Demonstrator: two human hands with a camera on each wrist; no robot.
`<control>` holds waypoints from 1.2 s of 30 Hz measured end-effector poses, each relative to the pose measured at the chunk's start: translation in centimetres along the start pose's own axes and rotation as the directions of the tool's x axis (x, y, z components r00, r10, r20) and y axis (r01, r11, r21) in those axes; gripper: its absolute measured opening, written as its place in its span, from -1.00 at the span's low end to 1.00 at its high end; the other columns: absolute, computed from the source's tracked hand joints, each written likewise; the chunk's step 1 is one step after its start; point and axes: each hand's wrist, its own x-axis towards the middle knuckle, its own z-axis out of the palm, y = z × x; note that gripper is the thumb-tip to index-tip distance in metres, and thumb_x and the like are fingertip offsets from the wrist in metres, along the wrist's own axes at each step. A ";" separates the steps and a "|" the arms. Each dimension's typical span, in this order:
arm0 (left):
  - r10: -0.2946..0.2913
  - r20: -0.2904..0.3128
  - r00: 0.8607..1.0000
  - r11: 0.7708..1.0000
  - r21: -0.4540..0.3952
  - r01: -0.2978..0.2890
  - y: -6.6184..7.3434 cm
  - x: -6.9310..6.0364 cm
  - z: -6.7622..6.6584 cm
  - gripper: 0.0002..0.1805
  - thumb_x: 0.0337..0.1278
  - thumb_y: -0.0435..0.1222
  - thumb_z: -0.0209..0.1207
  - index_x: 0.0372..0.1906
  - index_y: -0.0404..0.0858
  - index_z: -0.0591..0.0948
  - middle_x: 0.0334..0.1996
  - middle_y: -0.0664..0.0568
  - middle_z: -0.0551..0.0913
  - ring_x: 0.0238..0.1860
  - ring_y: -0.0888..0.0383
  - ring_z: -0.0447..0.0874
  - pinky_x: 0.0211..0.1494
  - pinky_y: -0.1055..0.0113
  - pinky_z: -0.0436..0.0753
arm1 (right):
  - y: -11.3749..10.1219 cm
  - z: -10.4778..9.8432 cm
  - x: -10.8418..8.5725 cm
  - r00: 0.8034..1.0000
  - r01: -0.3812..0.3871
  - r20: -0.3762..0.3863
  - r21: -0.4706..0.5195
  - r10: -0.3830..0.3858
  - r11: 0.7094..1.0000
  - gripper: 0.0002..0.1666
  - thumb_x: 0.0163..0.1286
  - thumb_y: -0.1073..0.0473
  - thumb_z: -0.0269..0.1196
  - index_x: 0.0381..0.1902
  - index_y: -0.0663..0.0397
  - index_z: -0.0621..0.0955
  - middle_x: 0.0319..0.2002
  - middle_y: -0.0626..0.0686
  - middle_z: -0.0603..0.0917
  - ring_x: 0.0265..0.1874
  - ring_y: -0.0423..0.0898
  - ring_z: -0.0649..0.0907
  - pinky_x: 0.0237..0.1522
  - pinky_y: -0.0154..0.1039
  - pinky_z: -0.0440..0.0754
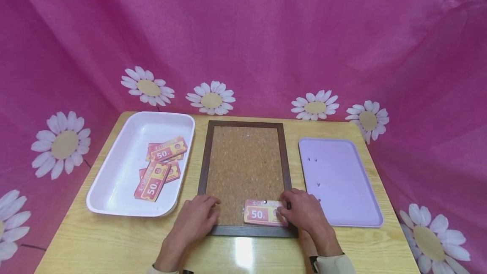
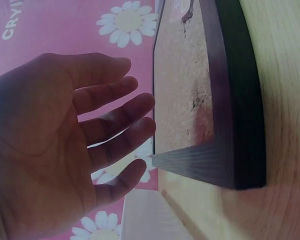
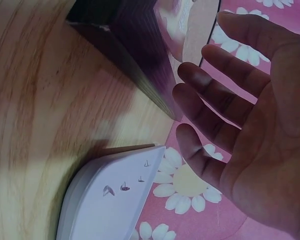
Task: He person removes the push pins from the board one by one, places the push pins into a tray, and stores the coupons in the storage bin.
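A cork board (image 1: 243,164) in a dark wooden frame lies on the table. Over its lower right corner is a red and yellow coupon (image 1: 257,214) printed with 50, a small metal thumbtack (image 1: 265,201) at its top edge. My right hand (image 1: 304,210) hovers by the coupon's right end and the frame's right side; its fingers look loosely bent with nothing between them in the right wrist view. By the frame's lower left side is my left hand (image 1: 195,218), fingers relaxed and spread, holding nothing. Whether either hand touches the frame, I cannot tell.
To the left stands a white basin (image 1: 114,185) with several coupons (image 1: 152,181) overlapping inside. A lilac tray (image 1: 350,185) on the right carries several thumbtacks (image 3: 125,186). Behind the table hangs a pink curtain (image 1: 243,45) with daisies.
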 end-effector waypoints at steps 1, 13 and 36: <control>0.001 0.004 1.000 1.000 -0.004 -0.001 0.0 0.1 0.1 -0.77 0.10 -0.17 0.25 -0.12 -0.09 0.68 -0.17 0.13 0.69 -0.10 0.12 0.63 -0.18 0.21 0.48 | 0.0 0.0 0.0 1.000 0.003 0.002 0.004 -0.003 1.000 -0.74 0.01 -0.07 0.42 -0.33 -0.18 0.68 -0.47 -0.17 0.61 -0.48 -0.18 0.56 -0.42 -0.16 0.47; 0.014 0.033 0.999 0.999 -0.044 -0.012 1.0 0.9 1.5 -0.71 0.13 -0.16 0.23 -0.03 -0.08 0.66 -0.11 0.10 0.66 0.01 0.07 0.58 0.01 0.09 0.52 | -0.9 0.6 0.2 1.000 0.018 0.013 -0.011 -0.017 1.000 -0.74 0.05 -0.07 0.39 -0.30 -0.15 0.70 -0.34 -0.12 0.65 -0.31 -0.11 0.61 -0.23 -0.10 0.56; 0.094 0.091 0.991 0.995 -0.051 -0.089 3.1 2.3 4.2 -0.64 0.15 -0.11 0.15 0.07 0.01 0.62 -0.07 0.10 0.61 0.01 0.11 0.53 0.04 0.07 0.47 | -2.0 1.7 0.6 0.998 0.024 0.057 -0.044 -0.021 0.999 -0.69 0.09 -0.08 0.35 -0.20 -0.15 0.69 -0.22 -0.07 0.65 -0.12 -0.04 0.59 -0.16 -0.02 0.50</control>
